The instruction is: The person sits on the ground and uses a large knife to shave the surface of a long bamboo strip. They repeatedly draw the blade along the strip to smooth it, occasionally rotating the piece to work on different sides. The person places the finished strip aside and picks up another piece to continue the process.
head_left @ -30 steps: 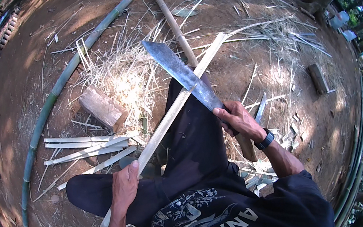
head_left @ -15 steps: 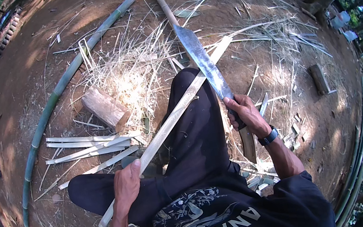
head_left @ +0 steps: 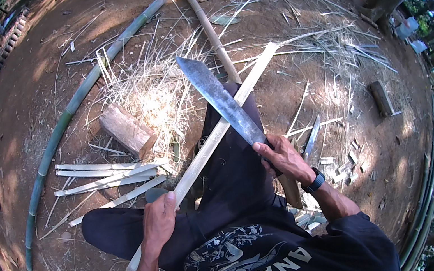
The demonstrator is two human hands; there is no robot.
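My left hand (head_left: 159, 218) is closed around a long pale bamboo strip (head_left: 203, 157), which slants across my dark-trousered legs from lower left to upper right. In my right hand (head_left: 286, 159) is the dark handle of a machete. The broad grey blade of that machete (head_left: 216, 97) points up and left and crosses over the strip above my thigh. From this view I cannot tell whether the edge bites into the strip. Past the blade, the strip's far end (head_left: 267, 55) shows a thin curl or sliver trailing right. A brown pole (head_left: 210, 31) runs beneath my leg.
Several split bamboo strips (head_left: 102, 183) lie left of my knee, beside a short log (head_left: 122, 129). Shavings (head_left: 155, 83) cover the ground ahead. One long green bamboo pole (head_left: 64, 120) curves along the left. Another blade (head_left: 312, 134) and a wood block (head_left: 381, 98) are at right.
The machete has come left and nearer to me along the strip, its tip swinging left. My left hand and the strip have shifted slightly right.
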